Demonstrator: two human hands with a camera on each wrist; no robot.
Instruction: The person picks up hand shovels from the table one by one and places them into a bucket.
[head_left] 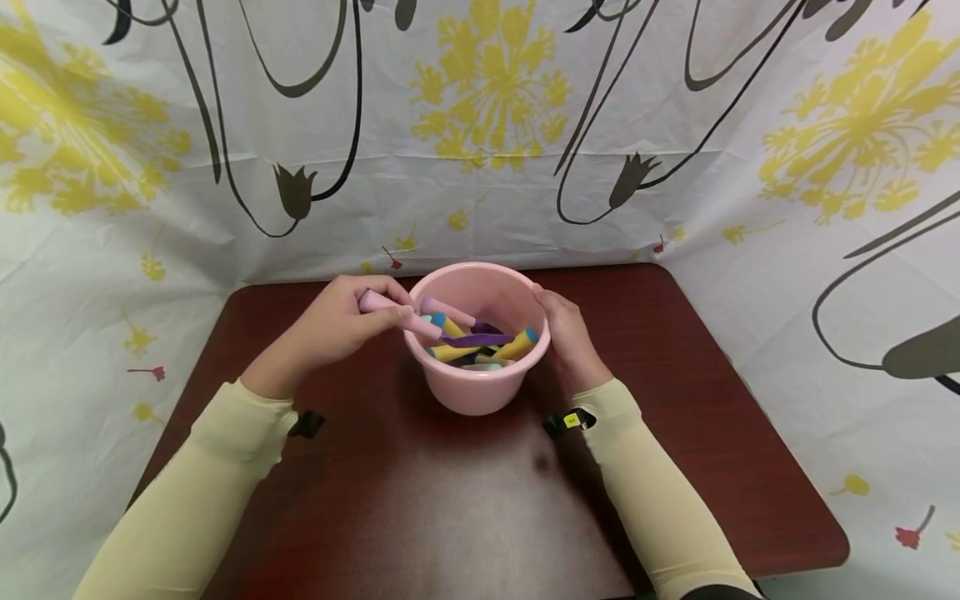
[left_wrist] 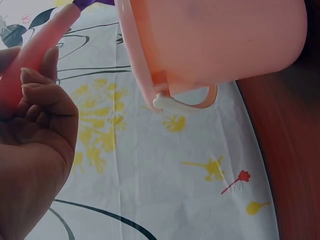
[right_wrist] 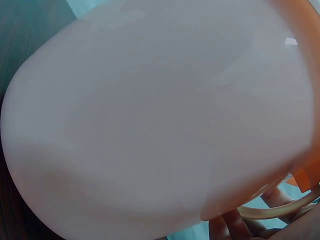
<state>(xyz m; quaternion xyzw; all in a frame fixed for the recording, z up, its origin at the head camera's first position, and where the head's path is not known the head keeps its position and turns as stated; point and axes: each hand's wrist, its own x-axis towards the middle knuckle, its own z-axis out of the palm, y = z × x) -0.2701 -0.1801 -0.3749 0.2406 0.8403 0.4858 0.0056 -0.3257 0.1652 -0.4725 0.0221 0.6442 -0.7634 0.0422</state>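
Note:
A pink bucket (head_left: pixel 474 393) stands on the table between both hands, with several utensils inside. My left hand (head_left: pixel 333 321) holds a utensil by its thick pink handle (left_wrist: pixel 45 37), above the bucket's left rim. Its narrow purple end (head_left: pixel 476 340) reaches over the things in the bucket. My right hand (head_left: pixel 567 337) grips the bucket's right rim, and its fingertips show beside the bail handle (right_wrist: pixel 270 211) in the right wrist view. Among the contents are another pink handle (head_left: pixel 450 312) and yellow handles with blue ends (head_left: pixel 513 345). The lower contents are hidden.
The dark red-brown table (head_left: pixel 450 517) has rounded corners. White cloth (head_left: pixel 480 200) with yellow and grey plant prints hangs behind it and on both sides. On the bucket's side, in the left wrist view, a white bail handle end (left_wrist: pixel 172 104) sticks out.

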